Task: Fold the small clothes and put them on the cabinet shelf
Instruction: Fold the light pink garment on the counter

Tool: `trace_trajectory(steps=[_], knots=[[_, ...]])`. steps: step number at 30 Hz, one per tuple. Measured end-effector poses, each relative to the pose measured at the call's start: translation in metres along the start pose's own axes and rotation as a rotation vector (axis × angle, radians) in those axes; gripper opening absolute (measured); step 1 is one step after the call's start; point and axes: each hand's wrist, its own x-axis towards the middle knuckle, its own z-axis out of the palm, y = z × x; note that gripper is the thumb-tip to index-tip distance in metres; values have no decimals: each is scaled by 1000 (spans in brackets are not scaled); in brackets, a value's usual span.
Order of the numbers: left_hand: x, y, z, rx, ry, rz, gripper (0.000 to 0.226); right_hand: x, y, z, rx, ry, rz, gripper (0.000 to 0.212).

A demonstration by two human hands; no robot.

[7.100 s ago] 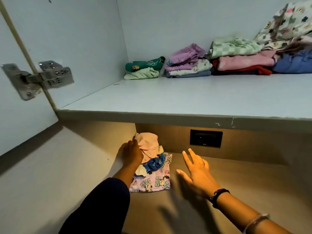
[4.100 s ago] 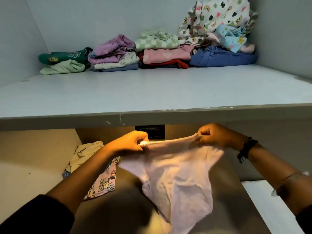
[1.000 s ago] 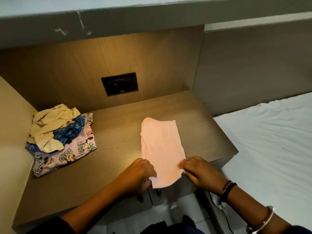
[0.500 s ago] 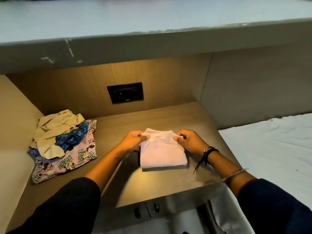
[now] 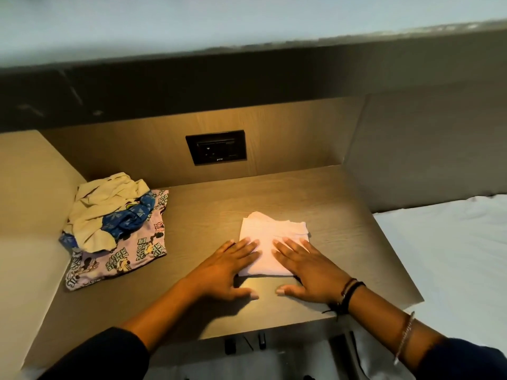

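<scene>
Pink garment (image 5: 270,244), pinched at far edge half a second ago, now pressed flat at frame centre on wooden surface (image 5: 343,215). Left hand (image 5: 225,267) and right hand (image 5: 310,266) spread flat, nothing grasped. Fold judged finished; shelf (image 5: 192,28) placement pending. Unfolded pile (image 5: 112,223) left at middle left.

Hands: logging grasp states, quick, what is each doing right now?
Left hand: open, flat, fingers on the folded pink garment, holding nothing.
Right hand: open, flat on it, holding nothing.

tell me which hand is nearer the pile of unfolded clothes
Left. The left hand lies flat on the folded pink garment's left edge, towards the pile; the right hand presses its far side.
</scene>
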Motion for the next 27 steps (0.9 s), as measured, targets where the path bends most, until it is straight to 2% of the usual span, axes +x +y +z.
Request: trace_trajectory(steps=[2,5,7,9,11,13,14,17,21,23,25,27], knots=[[-3,-3,3,31,-3,-18,87,-3,1,1,17,-2,24,82],[2,0,-1,29,95,-64,66,-2,0,-6,51,61,48,62],[3,2,-3,28,139,-30,53,-6,-3,-10,83,103,44,48],[-1,5,-7,-106,143,-37,47,-13,-7,-15,150,129,61,36],[-8,8,-15,-347,112,-97,42,-21,-14,-22,260,136,106,25],[-11,11,-21,-633,111,-118,21,-25,-19,-28,400,136,152,18],[-11,12,-23,-752,129,-136,15,-24,-21,-30,496,126,175,17],[-8,15,-28,-1015,199,-256,19,-19,-23,-36,798,70,277,19],[-2,20,-31,-1210,204,-341,12,-12,-19,-33,1099,108,437,33],[2,22,-28,-1238,196,-402,29,-8,-17,-33,1243,110,511,36],[7,26,-23,-1150,274,-530,27,-2,-17,-35,1208,106,570,31],[14,30,-17,-1120,368,-629,20,3,-20,-34,982,178,647,29]])
